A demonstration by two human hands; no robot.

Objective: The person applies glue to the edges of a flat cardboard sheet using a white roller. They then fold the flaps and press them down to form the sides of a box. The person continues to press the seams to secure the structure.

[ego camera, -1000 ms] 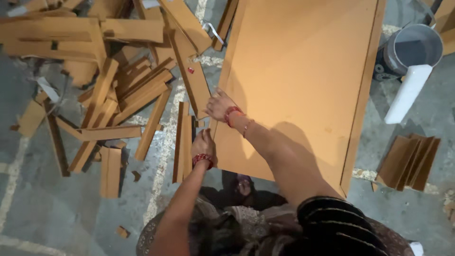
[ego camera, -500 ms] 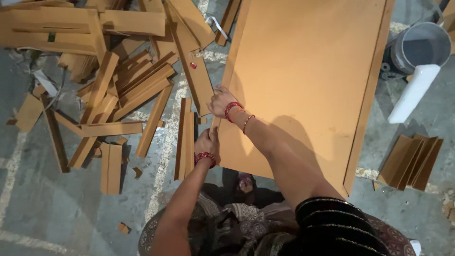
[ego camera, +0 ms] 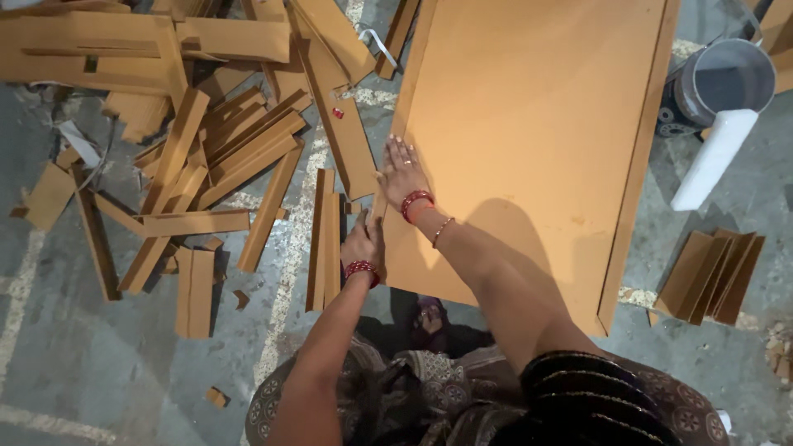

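A large brown board (ego camera: 537, 124) lies flat in front of me, tilted slightly to the right. My right hand (ego camera: 401, 173) rests flat on its left part, fingers spread, with red bangles at the wrist. Lower down, my left hand (ego camera: 363, 244) grips the board's left edge, also with a red bangle on the wrist. Just left of that hand lie two narrow brown strips (ego camera: 324, 239) side by side on the concrete floor.
A heap of brown board offcuts and strips (ego camera: 206, 140) covers the floor at the left. At the right stand a grey bucket (ego camera: 727, 78) with a white tube (ego camera: 712, 161) leaning by it, and a small stack of brown pieces (ego camera: 710, 277). My patterned clothing fills the bottom.
My right hand has slid up along the board's left part and opened flat. The left hand stays at the board's left edge. The view has shifted slightly.
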